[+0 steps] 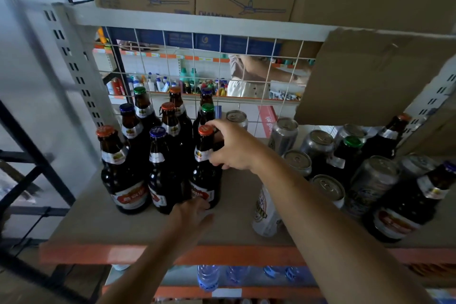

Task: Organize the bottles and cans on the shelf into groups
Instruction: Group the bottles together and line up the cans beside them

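Observation:
Several dark brown bottles [128,175] with orange, blue and green caps stand grouped at the left of the shelf [98,224]. My right hand [232,147] is closed around the neck of the orange-capped bottle [204,180] at the group's front right. My left hand [195,215] is blurred, fingers apart, at that bottle's base. Several silver cans [318,143] stand to the right, mixed with a green-capped bottle [350,153], a blue-capped bottle [419,200] and an orange-capped bottle [392,133]. A white can [265,212] sits under my right forearm.
A wire grid [172,69] backs the shelf; a person stands beyond it. A cardboard flap [370,76] hangs over the right rear. Boxes sit on the shelf above. Water bottles [207,276] lie below the orange front rail [234,254].

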A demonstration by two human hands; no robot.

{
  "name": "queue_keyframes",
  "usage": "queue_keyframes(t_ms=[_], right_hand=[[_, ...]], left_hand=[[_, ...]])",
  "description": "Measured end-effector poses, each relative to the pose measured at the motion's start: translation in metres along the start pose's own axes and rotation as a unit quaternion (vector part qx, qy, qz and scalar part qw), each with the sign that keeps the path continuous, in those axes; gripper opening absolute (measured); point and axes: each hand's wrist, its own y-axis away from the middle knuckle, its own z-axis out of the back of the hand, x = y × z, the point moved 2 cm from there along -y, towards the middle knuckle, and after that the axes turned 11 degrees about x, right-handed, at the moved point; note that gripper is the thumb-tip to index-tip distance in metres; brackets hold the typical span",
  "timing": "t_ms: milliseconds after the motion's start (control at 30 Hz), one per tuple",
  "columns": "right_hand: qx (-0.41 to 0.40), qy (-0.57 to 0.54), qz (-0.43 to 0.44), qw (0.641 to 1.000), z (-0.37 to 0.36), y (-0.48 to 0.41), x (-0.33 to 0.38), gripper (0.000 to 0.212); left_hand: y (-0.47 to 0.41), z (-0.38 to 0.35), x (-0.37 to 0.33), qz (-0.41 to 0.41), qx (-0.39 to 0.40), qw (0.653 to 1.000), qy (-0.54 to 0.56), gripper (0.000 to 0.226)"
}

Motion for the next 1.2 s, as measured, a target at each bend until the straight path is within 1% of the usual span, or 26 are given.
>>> queue_keyframes(t_ms=[67, 100, 200, 267, 333, 367, 433, 500, 567, 633, 733, 800, 833, 967, 1200], right_hand=[[0.0, 0.016, -0.014, 1.0, 0.003, 0.002, -0.005, 0.069], [-0.007, 0.025, -0.017, 1.0, 0.006, 0.003, -0.007, 0.065], [-0.051, 0.079, -0.018, 0.995, 0.016, 0.009, -0.014, 0.046], [-0.089, 0.111, -0.03, 0.989, 0.024, 0.014, -0.022, 0.039], [-0.124, 0.13, -0.046, 0.983, 0.032, 0.021, -0.032, 0.033], [-0.14, 0.141, -0.06, 0.978, 0.036, 0.026, -0.038, 0.034], [-0.169, 0.173, -0.09, 0.966, 0.046, 0.036, -0.048, 0.037], [-0.201, 0.219, -0.119, 0.947, 0.056, 0.048, -0.057, 0.031], [-0.205, 0.255, -0.161, 0.931, 0.063, 0.06, -0.062, 0.023], [-0.172, 0.273, -0.186, 0.928, 0.066, 0.069, -0.067, 0.023], [-0.138, 0.22, -0.19, 0.947, 0.067, 0.075, -0.075, 0.042], [-0.12, 0.18, -0.198, 0.956, 0.066, 0.076, -0.08, 0.055], [-0.117, 0.165, -0.203, 0.958, 0.066, 0.076, -0.083, 0.056], [-0.134, 0.13, -0.203, 0.961, 0.066, 0.072, -0.092, 0.045], [-0.175, 0.137, -0.165, 0.961, 0.065, 0.067, -0.094, 0.036]], left_hand=[[0.002, -0.006, -0.002, -0.034, 0.003, 0.999, -0.018, 0.032], [0.001, -0.01, -0.002, -0.053, -0.002, 0.998, -0.03, 0.029], [0.002, -0.018, -0.01, -0.035, 0.044, 0.998, -0.026, 0.037], [0.0, -0.026, -0.015, -0.041, 0.07, 0.997, -0.01, 0.034], [-0.002, -0.032, -0.023, -0.063, 0.081, 0.995, -0.001, 0.041], [-0.002, -0.035, -0.027, -0.07, 0.091, 0.993, 0.009, 0.047], [-0.004, -0.04, -0.038, -0.079, 0.124, 0.988, 0.036, 0.065], [-0.006, -0.044, -0.05, -0.083, 0.157, 0.982, 0.058, 0.084], [-0.008, -0.046, -0.066, -0.106, 0.16, 0.978, 0.078, 0.085], [-0.009, -0.049, -0.078, -0.12, 0.143, 0.976, 0.111, 0.083], [-0.016, -0.055, -0.085, -0.125, 0.122, 0.972, 0.156, 0.078], [-0.019, -0.06, -0.086, -0.105, 0.12, 0.97, 0.183, 0.077], [-0.022, -0.063, -0.085, -0.092, 0.117, 0.971, 0.187, 0.076], [-0.026, -0.07, -0.082, -0.076, 0.106, 0.971, 0.201, 0.067], [-0.027, -0.07, -0.079, -0.084, 0.1, 0.968, 0.215, 0.065]])
